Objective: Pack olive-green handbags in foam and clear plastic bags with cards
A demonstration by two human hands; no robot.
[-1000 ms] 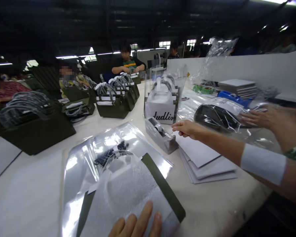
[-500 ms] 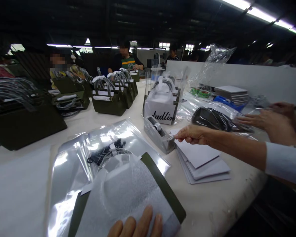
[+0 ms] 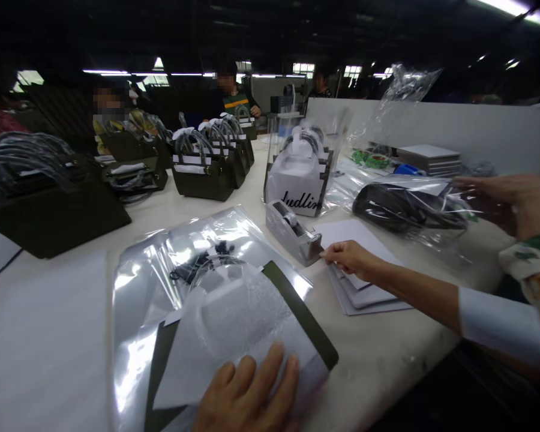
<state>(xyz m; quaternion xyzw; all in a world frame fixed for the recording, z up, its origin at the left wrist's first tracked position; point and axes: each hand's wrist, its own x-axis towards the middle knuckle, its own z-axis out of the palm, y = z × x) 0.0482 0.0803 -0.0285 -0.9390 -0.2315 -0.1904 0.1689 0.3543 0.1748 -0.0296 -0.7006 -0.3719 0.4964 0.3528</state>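
Note:
My left hand (image 3: 247,393) lies flat with its fingers spread on white foam wrap (image 3: 234,327) that covers a flat dark green bag (image 3: 299,318). The bag rests on a shiny clear plastic sleeve (image 3: 162,258). My right hand (image 3: 348,258) reaches across in a white sleeve. Its fingers are pinched together at the cutter end of the grey tape dispenser (image 3: 292,231). What they pinch is too small to see. Under that hand sits a stack of white cards (image 3: 364,288).
A co-worker's hand (image 3: 513,201) in a floral sleeve holds a plastic-wrapped black item (image 3: 405,207) at the right. A white lettered bag (image 3: 299,183) stands behind the dispenser. Rows of dark green handbags (image 3: 202,171) fill the left and far table, where other people sit.
My right hand has drawn back toward me from above the dispenser to its cutter end. My left hand has slid further up onto the foam. The co-worker's hands have moved right.

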